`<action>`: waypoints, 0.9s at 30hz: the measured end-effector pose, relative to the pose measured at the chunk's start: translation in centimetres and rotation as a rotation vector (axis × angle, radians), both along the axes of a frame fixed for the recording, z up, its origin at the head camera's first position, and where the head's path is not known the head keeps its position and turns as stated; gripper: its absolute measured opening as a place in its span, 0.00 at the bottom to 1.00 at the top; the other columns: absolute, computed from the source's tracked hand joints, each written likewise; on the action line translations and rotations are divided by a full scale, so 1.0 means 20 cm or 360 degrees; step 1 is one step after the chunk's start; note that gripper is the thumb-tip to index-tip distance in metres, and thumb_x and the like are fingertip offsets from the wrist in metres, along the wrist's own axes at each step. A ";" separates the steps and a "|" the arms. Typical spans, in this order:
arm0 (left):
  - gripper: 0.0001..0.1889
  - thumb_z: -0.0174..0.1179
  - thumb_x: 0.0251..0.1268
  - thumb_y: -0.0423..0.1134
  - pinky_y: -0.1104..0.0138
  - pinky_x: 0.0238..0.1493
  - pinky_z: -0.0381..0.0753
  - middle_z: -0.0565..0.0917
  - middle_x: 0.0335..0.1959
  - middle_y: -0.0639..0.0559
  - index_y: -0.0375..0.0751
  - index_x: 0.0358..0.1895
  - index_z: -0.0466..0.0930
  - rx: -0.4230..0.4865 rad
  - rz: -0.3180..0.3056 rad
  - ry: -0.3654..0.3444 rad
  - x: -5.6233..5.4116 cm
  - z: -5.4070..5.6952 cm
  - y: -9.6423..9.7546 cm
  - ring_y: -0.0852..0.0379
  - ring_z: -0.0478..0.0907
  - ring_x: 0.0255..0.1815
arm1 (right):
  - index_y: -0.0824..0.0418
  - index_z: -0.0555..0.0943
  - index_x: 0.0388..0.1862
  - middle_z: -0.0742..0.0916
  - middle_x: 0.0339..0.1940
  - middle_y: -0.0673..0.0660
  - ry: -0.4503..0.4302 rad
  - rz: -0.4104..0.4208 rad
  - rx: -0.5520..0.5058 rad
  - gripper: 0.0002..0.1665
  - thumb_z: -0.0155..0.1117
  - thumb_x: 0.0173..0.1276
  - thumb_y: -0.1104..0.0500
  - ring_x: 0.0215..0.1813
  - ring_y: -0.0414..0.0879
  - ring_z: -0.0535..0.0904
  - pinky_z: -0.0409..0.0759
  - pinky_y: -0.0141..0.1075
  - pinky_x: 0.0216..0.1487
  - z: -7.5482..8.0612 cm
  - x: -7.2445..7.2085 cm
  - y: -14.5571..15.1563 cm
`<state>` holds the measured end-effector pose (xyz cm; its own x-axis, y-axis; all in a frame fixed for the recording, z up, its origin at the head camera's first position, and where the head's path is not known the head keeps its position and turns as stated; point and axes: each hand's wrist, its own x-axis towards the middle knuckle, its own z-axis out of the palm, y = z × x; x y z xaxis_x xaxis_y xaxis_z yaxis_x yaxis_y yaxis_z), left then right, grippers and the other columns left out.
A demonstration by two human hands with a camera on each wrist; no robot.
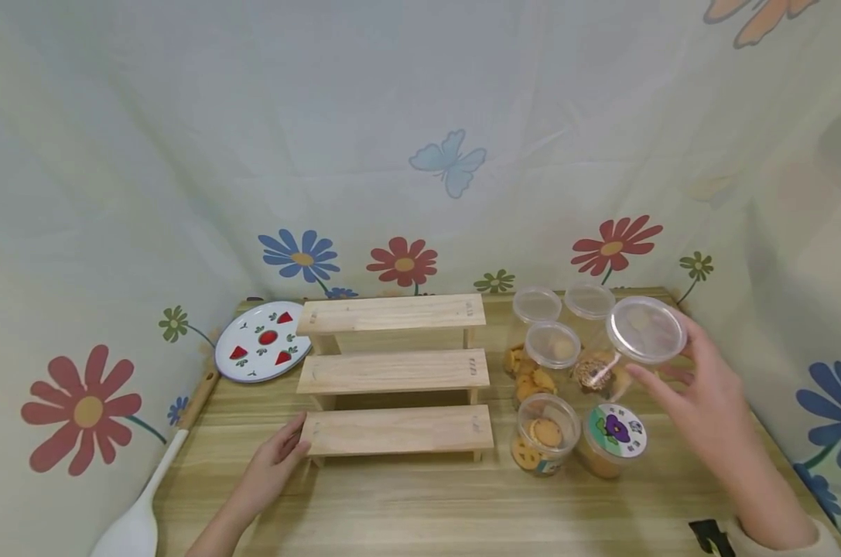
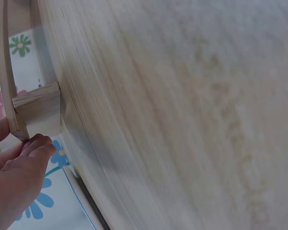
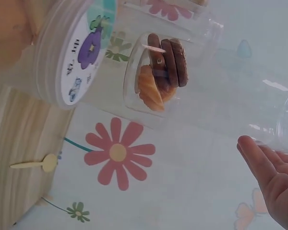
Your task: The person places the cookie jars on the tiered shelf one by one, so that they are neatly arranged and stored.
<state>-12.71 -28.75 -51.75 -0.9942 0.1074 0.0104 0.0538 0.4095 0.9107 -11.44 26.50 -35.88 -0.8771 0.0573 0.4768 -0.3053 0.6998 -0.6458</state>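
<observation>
My left hand (image 1: pixel 272 468) pinches the left end of the lowest board of a three-tier wooden stand (image 1: pixel 395 432). In the left wrist view, the thumb and fingers lie on either side of that board end. At the right, my right hand (image 1: pixel 702 379) grips a clear lidded jar (image 1: pixel 646 329) near its lid, thumb in front. Chocolate-coloured sticks and pale pastry pieces (image 3: pixel 156 76) show at this jar's bottom in the right wrist view. Just in front of it stands a jar with a purple-flower lid (image 1: pixel 617 431), and beside that a jar of round biscuits (image 1: pixel 545 435).
More clear jars (image 1: pixel 552 346) of snacks stand right of the stand. A white plate with red fruit prints (image 1: pixel 267 340) is at the back left. A white utensil with a wooden handle (image 1: pixel 165 460) lies along the left edge. Flower-printed cloth (image 1: pixel 399 193) walls the table.
</observation>
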 end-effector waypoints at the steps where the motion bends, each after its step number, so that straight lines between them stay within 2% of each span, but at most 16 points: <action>1: 0.27 0.54 0.72 0.32 0.71 0.58 0.71 0.62 0.69 0.29 0.24 0.69 0.59 -0.0007 0.0001 0.0012 0.00 0.00 0.00 0.35 0.66 0.64 | 0.55 0.57 0.76 0.74 0.62 0.65 0.0004 0.0008 0.0001 0.53 0.76 0.56 0.61 0.56 0.62 0.73 0.72 0.13 0.42 0.01 0.01 0.00; 7: 0.27 0.54 0.72 0.32 0.71 0.59 0.70 0.63 0.68 0.28 0.23 0.69 0.59 0.0008 -0.0006 0.0038 0.01 0.00 0.01 0.36 0.66 0.64 | 0.53 0.57 0.76 0.75 0.61 0.66 -0.0003 0.0017 0.0049 0.54 0.77 0.54 0.61 0.55 0.61 0.74 0.70 0.12 0.42 0.05 0.06 -0.02; 11: 0.27 0.54 0.72 0.31 0.71 0.59 0.70 0.62 0.68 0.28 0.23 0.69 0.59 0.0040 -0.0006 0.0019 0.01 0.00 0.01 0.36 0.66 0.64 | 0.53 0.58 0.76 0.75 0.61 0.66 -0.0046 0.0023 0.0083 0.54 0.78 0.54 0.59 0.55 0.62 0.75 0.71 0.12 0.41 0.08 0.08 -0.04; 16: 0.27 0.54 0.72 0.32 0.71 0.59 0.70 0.62 0.68 0.29 0.23 0.69 0.59 0.0012 0.0002 -0.0002 0.01 0.00 0.01 0.37 0.65 0.65 | 0.52 0.60 0.75 0.76 0.61 0.65 -0.0056 0.0049 0.0139 0.55 0.80 0.51 0.58 0.56 0.63 0.76 0.70 0.12 0.42 0.11 0.12 -0.06; 27: 0.28 0.55 0.72 0.34 0.71 0.58 0.70 0.62 0.69 0.30 0.23 0.69 0.59 -0.0004 0.0003 -0.0018 0.00 0.00 0.00 0.38 0.64 0.65 | 0.49 0.59 0.75 0.77 0.59 0.60 -0.0026 0.0154 0.0158 0.56 0.80 0.50 0.59 0.54 0.57 0.76 0.71 0.13 0.44 0.14 0.16 -0.15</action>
<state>-12.69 -28.82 -51.67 -0.9944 0.1054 -0.0014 0.0424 0.4120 0.9102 -8.31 23.46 -33.07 -0.8840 -0.0750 0.4614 -0.3646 0.7284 -0.5801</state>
